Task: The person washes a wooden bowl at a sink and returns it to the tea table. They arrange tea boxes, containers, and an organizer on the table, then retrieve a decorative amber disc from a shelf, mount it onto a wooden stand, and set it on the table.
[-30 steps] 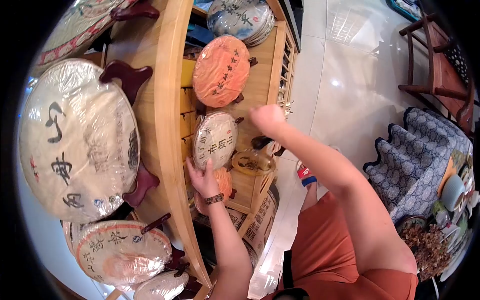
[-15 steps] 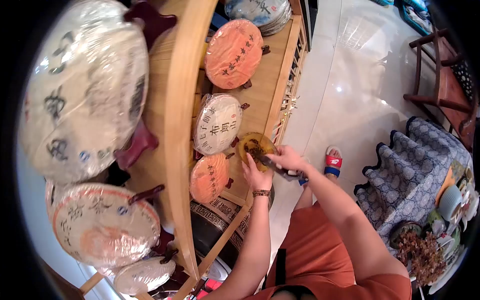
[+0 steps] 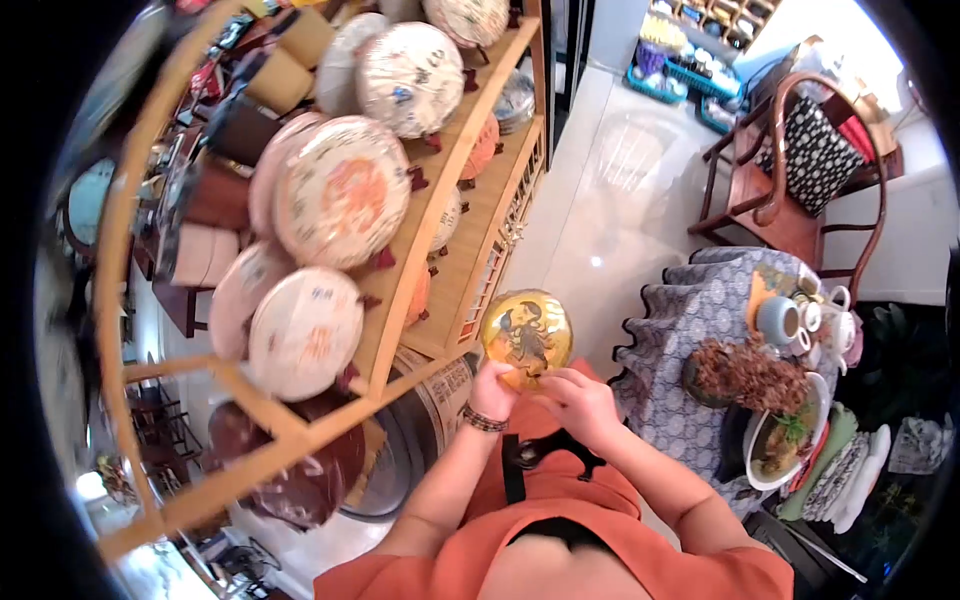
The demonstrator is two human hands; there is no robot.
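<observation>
A round, see-through amber disc (image 3: 528,332) with a dark scorpion shape inside is held upright in front of my body. My left hand (image 3: 492,392) is closed on its lower left edge; a beaded bracelet is round that wrist. My right hand (image 3: 582,404) is closed at the disc's lower right, its fingertips close to the edge. Below the right hand a dark, curved stand (image 3: 562,452) shows against the orange clothing, and that hand seems to grip it. The fingers hide part of the stand.
To the left, a wooden shelf (image 3: 408,300) carries several wrapped round tea cakes (image 3: 342,192) on dark stands. On the right is a table with a patterned blue cloth (image 3: 668,345), a teapot (image 3: 778,320) and a dried plant (image 3: 750,378). A wooden armchair (image 3: 745,205) stands behind it.
My hands have moved away from the shelf to in front of my body. The amber disc now faces me with its scorpion visible. The view has turned and drawn back from the shelf.
</observation>
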